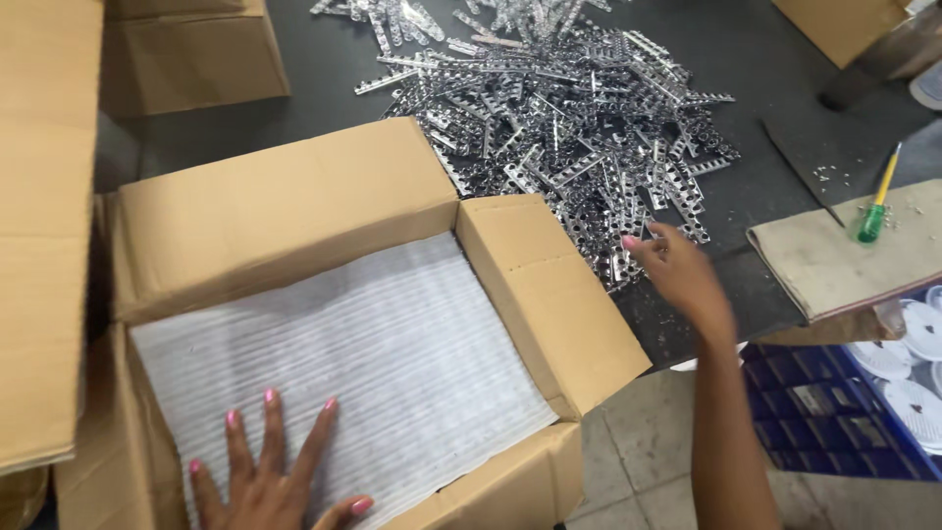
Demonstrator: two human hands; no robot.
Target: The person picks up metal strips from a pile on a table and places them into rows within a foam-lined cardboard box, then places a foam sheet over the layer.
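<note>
The left hand [270, 471] lies flat, fingers spread and gripping nothing, on the white foam sheet [353, 363] that lines the open cardboard box [285, 211] at the near left edge of the desk [746, 196]. The right hand [677, 270] reaches, fingers loosely open and empty, to the near edge of the heap of shiny metal strips [579, 118] spread over the middle of the dark desk, just beside the box's right flap.

The strips look stiff, thin and slippery, likely to snag one another through their holes (a pinch along one strip's long edges seems safest). The foam is soft and light.

A green-handled screwdriver [878, 201] lies on a cloth-covered board at the right edge; more boxes stand behind, and a blue crate [834, 412] stands on the floor.
</note>
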